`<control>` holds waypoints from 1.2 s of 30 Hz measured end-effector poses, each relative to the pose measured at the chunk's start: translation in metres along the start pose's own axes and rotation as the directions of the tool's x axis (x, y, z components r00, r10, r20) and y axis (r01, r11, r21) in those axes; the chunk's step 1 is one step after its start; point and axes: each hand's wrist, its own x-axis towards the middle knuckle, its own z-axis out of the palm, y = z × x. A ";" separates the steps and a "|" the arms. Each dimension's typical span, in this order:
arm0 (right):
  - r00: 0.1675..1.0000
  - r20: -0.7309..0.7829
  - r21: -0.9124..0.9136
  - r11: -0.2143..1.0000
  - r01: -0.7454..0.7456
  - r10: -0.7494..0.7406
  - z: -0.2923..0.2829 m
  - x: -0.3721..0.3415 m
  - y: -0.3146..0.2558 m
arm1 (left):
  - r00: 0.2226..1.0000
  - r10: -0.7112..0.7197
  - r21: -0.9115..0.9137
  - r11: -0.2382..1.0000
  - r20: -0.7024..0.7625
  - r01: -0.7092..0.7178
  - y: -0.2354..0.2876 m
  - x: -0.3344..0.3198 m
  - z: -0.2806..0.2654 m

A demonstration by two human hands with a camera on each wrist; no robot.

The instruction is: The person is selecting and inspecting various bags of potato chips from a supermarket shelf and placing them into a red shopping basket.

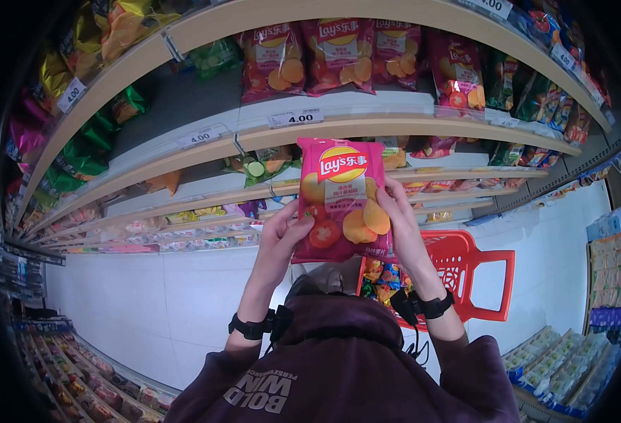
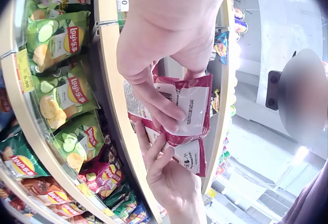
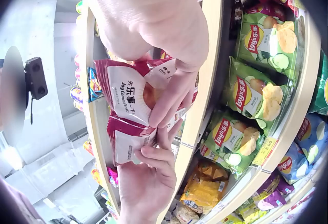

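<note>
A magenta bag of Lay's potato chips, with tomato and chips printed on it, is held upright before the shelf in the head view, its front facing up at the head camera. My left hand grips its left side, thumb across the front. The right hand grips the opposite side. In the left wrist view, the fingers of my left hand lie along the bag's white printed back, and the right hand supports it too. From the right wrist, the back shows between both hands.
Curved shelves with price tags stand ahead. More magenta chip bags line an upper shelf, and green ones sit nearby. A red shopping basket with colourful packages is at lower right, above the white tiled floor.
</note>
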 end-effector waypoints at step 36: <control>0.895 0.229 -0.742 0.526 0.415 -0.384 0.006 -0.010 -0.009 | 0.901 0.431 0.769 0.591 -0.044 -0.245 -0.008 0.001 0.015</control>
